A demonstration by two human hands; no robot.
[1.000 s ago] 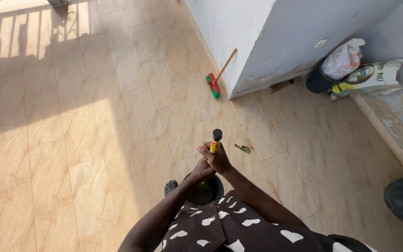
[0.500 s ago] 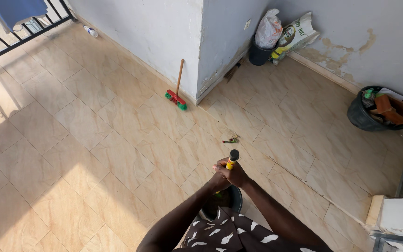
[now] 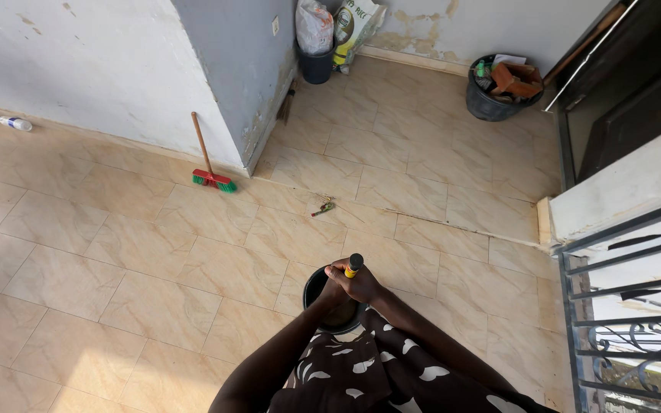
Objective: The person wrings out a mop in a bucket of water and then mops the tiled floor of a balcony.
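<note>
Two hands were stacked on one upright yellow stick with a black cap [image 3: 354, 264]. The right hand [image 3: 359, 284] sat highest, its fingers curled tight around the yellow shaft just under the cap; the left hand [image 3: 332, 294] was just below and touching it, fingers also closed on the stick. The stick's lower part went down into a round black plastic bucket [image 3: 317, 284] standing on the beige tiled floor [image 3: 154, 252], close in front of the person's dark, white-patterned garment [image 3: 361, 375]; its lower end was hidden inside the bucket.

Against the far wall, in the floor's upper corner, a white printed sack with a green and yellow label [image 3: 355, 21] leaned beside a knotted white plastic bag [image 3: 314, 24] that sat in a small dark bin [image 3: 317, 67]. A second black tub holding reddish-brown blocks and scraps [image 3: 500, 90] stood further right along that wall. A red and green broom with a wooden handle [image 3: 208, 164] leaned at the grey wall corner, and a clear plastic bottle [image 3: 15, 123] lay at the floor's left edge. A small green and red scrap [image 3: 323, 207] lay on the tiles between the broom and the bucket.
</note>
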